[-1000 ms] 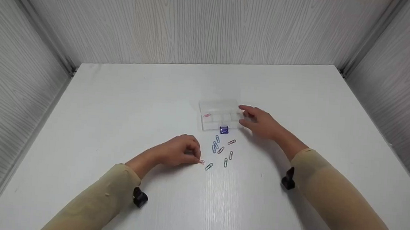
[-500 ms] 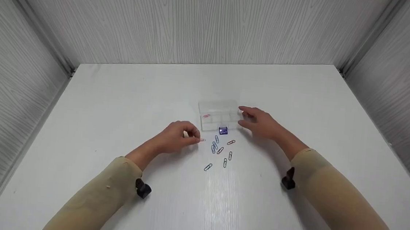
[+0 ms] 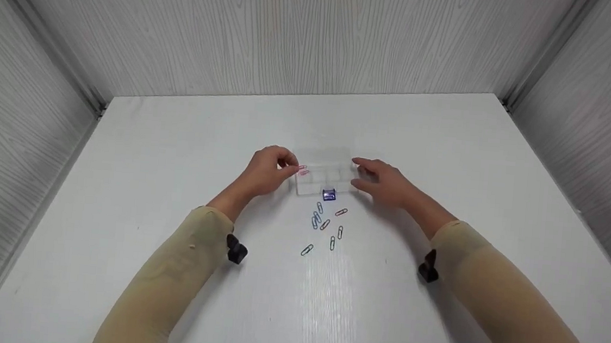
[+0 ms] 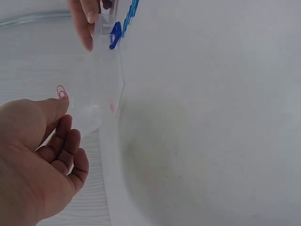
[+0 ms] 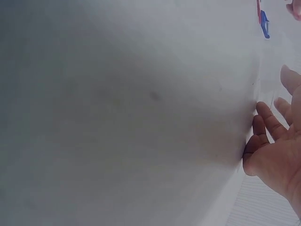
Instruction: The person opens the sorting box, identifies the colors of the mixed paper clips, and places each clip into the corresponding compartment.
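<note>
Nearest you on the worktop [image 3: 272,310] lie three dark greenish paper clips [image 3: 307,249], loose and apart. Beyond them are two red clips [image 3: 325,225] and three blue clips [image 3: 319,207], the latter just short of the blue latch [image 3: 328,195] on the transparent compartment box [image 3: 312,189]. Your right grip [image 3: 383,184] is at the box's right end, fingers extended, thumb apart; pressure cannot be told. Your left grip [image 3: 268,171] pinches a pink clip [image 4: 61,91] at the rear-left compartment, where at least one further pink clip [image 3: 305,172] lies. Farthest, the box's lid [image 3: 323,154] is folded back.
</note>
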A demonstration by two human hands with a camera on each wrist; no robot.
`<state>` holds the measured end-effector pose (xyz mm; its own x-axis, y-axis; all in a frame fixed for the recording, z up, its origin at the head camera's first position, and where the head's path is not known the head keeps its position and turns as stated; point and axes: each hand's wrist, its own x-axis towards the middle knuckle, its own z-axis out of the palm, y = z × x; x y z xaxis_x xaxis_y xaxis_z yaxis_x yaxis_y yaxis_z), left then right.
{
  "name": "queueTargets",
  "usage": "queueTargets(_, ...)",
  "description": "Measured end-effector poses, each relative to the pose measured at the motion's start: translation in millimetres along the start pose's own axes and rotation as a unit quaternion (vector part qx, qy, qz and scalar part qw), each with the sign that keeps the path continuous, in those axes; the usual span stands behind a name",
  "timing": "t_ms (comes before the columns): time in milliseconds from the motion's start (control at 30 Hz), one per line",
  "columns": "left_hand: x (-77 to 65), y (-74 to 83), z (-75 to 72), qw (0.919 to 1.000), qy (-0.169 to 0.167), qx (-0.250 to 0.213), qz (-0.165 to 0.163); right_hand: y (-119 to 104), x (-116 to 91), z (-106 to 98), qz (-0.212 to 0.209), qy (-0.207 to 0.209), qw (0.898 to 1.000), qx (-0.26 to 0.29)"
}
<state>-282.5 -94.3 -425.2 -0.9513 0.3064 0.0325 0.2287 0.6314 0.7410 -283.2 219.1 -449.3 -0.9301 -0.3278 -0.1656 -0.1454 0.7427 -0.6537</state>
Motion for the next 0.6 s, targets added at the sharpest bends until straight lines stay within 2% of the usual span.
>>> queueTargets(200, 11.2, -3.7, 3.7, 0.9995, 0.011, 0.000, -0.030, -3, 1, 4, 0.002, -0.002, 1.000, 0.002)
queueTargets(333, 12.3, -5.5, 5.9, 0.9990, 0.020, -0.003, -0.041, -4, 1, 6, 0.001, -0.005, 1.000, 0.005)
queueTargets(467, 4.3, -7.3, 6.4, 0.9989, 0.031, -0.011, -0.033, -5, 3, 7, -0.003, -0.008, 1.000, 0.005)
queueTargets(600, -11.8, -8.0, 5.6, 0.9996, 0.018, -0.019, -0.011, -5, 4, 6, -0.006, -0.008, 1.000, -0.001)
